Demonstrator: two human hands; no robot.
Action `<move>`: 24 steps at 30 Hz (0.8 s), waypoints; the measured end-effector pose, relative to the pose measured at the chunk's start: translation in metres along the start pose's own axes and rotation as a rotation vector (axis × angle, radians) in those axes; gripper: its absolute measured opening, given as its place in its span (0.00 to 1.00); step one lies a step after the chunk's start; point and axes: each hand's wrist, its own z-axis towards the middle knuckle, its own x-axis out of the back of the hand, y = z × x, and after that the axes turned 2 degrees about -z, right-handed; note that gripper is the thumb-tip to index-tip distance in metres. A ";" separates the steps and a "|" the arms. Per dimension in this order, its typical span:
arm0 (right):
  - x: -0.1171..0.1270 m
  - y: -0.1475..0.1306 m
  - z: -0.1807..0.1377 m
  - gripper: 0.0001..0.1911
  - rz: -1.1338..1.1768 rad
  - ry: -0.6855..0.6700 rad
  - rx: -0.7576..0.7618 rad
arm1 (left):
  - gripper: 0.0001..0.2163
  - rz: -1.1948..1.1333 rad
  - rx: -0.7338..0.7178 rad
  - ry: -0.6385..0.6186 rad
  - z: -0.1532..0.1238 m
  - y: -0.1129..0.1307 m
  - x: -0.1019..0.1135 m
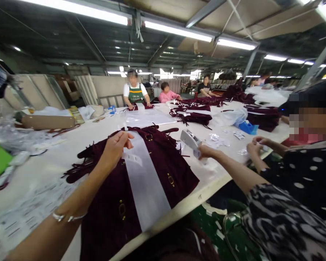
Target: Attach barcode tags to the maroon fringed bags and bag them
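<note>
My left hand [121, 143] is raised over the upper part of a dark maroon bag [163, 152], fingers pinched together. What they hold, if anything, is too small to make out. A pale translucent strip [149, 192] runs down the middle of the bag, between brass-coloured buckles. Just below my left fingers a small white label [133, 158] shows on the strip. To the right of the bag, my right hand [205, 152] is closed around a white and grey tool that looks like a tape dispenser [189, 138], held above the tabletop.
A co-worker's hands [256, 143] work close on my right. More maroon bags [192, 114] lie across the white table [206, 174]. Clear plastic and a tan bag [47, 122] sit at left; printed labels [24, 214] lie nearer. Other people stand at the far side.
</note>
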 end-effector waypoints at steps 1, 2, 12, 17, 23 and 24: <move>-0.007 0.004 0.001 0.12 0.002 0.014 0.012 | 0.13 0.008 0.018 0.006 -0.011 -0.003 -0.001; -0.013 0.008 0.002 0.11 0.007 0.023 0.026 | 0.14 0.012 0.038 0.018 -0.020 -0.007 -0.001; -0.048 0.051 0.009 0.35 0.147 0.160 0.063 | 0.15 -0.044 0.171 0.119 -0.022 -0.044 -0.008; -0.047 0.043 0.027 0.44 0.117 0.211 0.126 | 0.17 -0.153 0.152 0.178 0.007 -0.064 -0.005; -0.098 0.094 0.094 0.45 0.182 0.245 0.263 | 0.19 -0.250 0.188 0.252 0.017 -0.111 0.002; -0.108 0.108 0.107 0.41 0.201 0.263 0.281 | 0.19 -0.269 0.193 0.263 0.016 -0.119 0.003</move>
